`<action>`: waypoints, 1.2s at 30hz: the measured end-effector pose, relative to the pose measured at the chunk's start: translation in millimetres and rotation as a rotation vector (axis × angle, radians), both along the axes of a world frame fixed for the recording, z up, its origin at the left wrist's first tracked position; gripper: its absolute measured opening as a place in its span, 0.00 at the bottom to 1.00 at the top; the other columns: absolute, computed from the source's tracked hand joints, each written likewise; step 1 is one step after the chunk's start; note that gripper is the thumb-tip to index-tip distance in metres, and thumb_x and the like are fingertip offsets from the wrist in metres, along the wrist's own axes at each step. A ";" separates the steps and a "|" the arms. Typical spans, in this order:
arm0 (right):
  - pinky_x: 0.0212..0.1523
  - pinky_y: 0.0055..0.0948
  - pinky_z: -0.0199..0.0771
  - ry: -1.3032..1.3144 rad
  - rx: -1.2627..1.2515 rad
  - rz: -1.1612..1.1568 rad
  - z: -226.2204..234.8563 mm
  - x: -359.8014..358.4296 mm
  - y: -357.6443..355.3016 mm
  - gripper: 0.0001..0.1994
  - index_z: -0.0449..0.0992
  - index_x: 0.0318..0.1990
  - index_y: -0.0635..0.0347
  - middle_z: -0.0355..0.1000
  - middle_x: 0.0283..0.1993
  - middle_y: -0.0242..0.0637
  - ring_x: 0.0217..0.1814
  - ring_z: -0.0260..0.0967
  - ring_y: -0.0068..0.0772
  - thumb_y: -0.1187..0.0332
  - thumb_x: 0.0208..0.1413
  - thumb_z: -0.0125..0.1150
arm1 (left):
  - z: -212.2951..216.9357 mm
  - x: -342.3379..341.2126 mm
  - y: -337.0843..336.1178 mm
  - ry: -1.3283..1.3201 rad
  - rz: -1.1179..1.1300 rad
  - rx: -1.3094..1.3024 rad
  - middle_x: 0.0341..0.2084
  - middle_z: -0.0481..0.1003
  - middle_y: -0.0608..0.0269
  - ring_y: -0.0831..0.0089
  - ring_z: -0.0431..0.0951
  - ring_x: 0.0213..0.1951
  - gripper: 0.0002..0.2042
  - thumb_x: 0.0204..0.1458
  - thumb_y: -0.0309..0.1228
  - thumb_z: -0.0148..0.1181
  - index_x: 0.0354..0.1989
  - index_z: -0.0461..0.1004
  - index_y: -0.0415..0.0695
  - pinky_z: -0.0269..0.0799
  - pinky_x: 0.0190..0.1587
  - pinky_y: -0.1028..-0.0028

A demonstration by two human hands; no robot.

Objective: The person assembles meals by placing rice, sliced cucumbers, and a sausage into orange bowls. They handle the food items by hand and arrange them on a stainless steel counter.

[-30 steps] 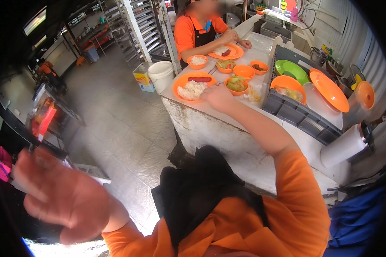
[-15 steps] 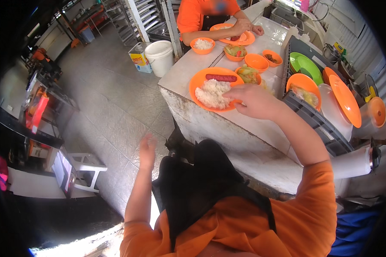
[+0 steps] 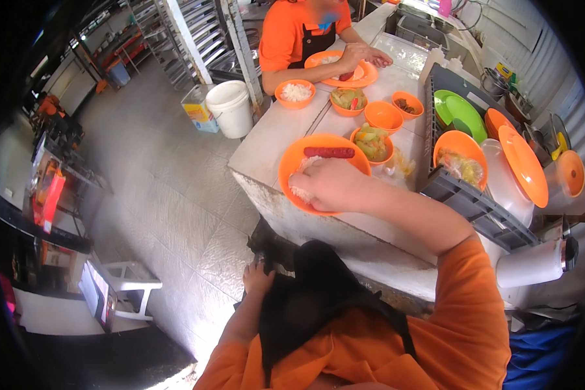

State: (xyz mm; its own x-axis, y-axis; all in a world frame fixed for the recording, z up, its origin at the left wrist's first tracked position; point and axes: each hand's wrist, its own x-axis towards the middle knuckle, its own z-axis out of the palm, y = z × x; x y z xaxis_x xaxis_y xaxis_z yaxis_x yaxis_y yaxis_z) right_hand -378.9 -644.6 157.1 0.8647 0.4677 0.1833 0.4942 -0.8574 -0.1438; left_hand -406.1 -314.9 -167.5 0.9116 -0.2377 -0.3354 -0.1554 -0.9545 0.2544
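Right hand (image 3: 331, 184) palm-down over rice (image 3: 301, 194), left hand (image 3: 258, 279) beside black apron (image 3: 315, 292)

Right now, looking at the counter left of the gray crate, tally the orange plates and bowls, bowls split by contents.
Plates: 2, the near plate and the far plate
Rice bowl: 1
Bowls of greens: 2, the nearer bowl and the farther bowl
Bowl of dark food: 1
Empty bowl: 1
Total: 7
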 end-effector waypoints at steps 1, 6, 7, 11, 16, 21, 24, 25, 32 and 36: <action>0.34 0.43 0.73 -0.006 -0.007 -0.010 -2.2 1.6 1.4 0.14 0.70 0.41 0.53 0.72 0.32 0.42 0.36 0.74 0.46 0.69 0.44 0.63 | -1.6 4.3 0.8 0.022 0.006 -0.016 0.63 0.62 0.55 0.52 0.55 0.67 0.27 0.51 0.50 0.59 0.58 0.70 0.52 0.53 0.67 0.54; 0.38 0.43 0.75 0.013 -0.027 -0.042 0.0 0.4 0.1 0.11 0.71 0.39 0.56 0.74 0.34 0.43 0.40 0.74 0.44 0.70 0.46 0.60 | -2.2 15.4 -6.1 -0.001 0.011 -0.044 0.62 0.63 0.58 0.56 0.57 0.65 0.25 0.51 0.49 0.59 0.55 0.73 0.51 0.55 0.66 0.56; 0.39 0.43 0.75 0.005 -0.031 -0.051 0.2 -1.6 -1.6 0.11 0.72 0.39 0.56 0.74 0.34 0.43 0.40 0.75 0.44 0.69 0.46 0.60 | -2.1 15.5 -9.3 -0.012 0.007 -0.054 0.62 0.64 0.58 0.56 0.58 0.65 0.24 0.51 0.49 0.59 0.54 0.73 0.51 0.55 0.66 0.57; 0.41 0.42 0.75 -0.001 -0.022 -0.083 -6.2 -5.9 -8.2 0.12 0.72 0.40 0.56 0.74 0.35 0.43 0.42 0.75 0.44 0.69 0.46 0.60 | -1.6 20.9 -21.2 0.013 0.001 -0.028 0.61 0.64 0.58 0.57 0.58 0.65 0.23 0.51 0.49 0.59 0.54 0.74 0.51 0.56 0.66 0.58; 0.45 0.42 0.74 0.056 0.101 -0.114 -5.6 -10.3 -12.0 0.13 0.73 0.42 0.57 0.73 0.37 0.44 0.44 0.74 0.46 0.68 0.47 0.61 | -1.4 22.1 -18.0 0.008 0.012 -0.041 0.60 0.66 0.57 0.56 0.60 0.64 0.22 0.51 0.48 0.59 0.52 0.76 0.52 0.58 0.65 0.59; 0.50 0.41 0.71 0.176 0.303 -0.119 15.8 -14.9 -25.7 0.13 0.75 0.44 0.58 0.75 0.39 0.43 0.48 0.73 0.45 0.68 0.50 0.62 | -7.8 18.7 -2.1 -0.037 0.033 -0.075 0.59 0.67 0.59 0.57 0.61 0.64 0.23 0.52 0.48 0.59 0.53 0.74 0.51 0.57 0.64 0.58; 0.51 0.40 0.71 0.249 0.335 -0.168 31.9 -13.2 -28.5 0.13 0.75 0.44 0.59 0.76 0.42 0.41 0.50 0.72 0.43 0.69 0.51 0.64 | -12.3 16.2 10.1 -0.069 0.036 -0.083 0.58 0.68 0.57 0.56 0.62 0.63 0.23 0.51 0.47 0.59 0.53 0.74 0.50 0.58 0.64 0.58; 0.51 0.40 0.71 0.224 0.330 -0.197 32.8 -13.8 -28.2 0.13 0.75 0.45 0.59 0.76 0.42 0.42 0.50 0.72 0.43 0.69 0.51 0.63 | -12.7 16.0 10.9 -0.082 0.031 -0.085 0.57 0.69 0.56 0.56 0.63 0.62 0.22 0.51 0.47 0.60 0.53 0.75 0.50 0.59 0.64 0.58; 0.50 0.40 0.72 0.116 0.041 -0.267 23.8 -17.8 -24.8 0.15 0.75 0.47 0.57 0.73 0.44 0.43 0.49 0.72 0.46 0.74 0.50 0.58 | -13.7 13.6 19.1 -0.098 0.048 -0.082 0.57 0.69 0.54 0.54 0.64 0.61 0.22 0.51 0.47 0.60 0.51 0.76 0.50 0.60 0.63 0.58; 0.50 0.40 0.73 0.019 0.018 -0.175 7.5 -27.8 -20.5 0.18 0.74 0.50 0.55 0.72 0.45 0.41 0.51 0.71 0.46 0.75 0.49 0.58 | -17.4 11.0 19.5 -0.108 0.079 -0.109 0.57 0.69 0.55 0.54 0.64 0.61 0.21 0.51 0.47 0.59 0.48 0.77 0.48 0.60 0.63 0.59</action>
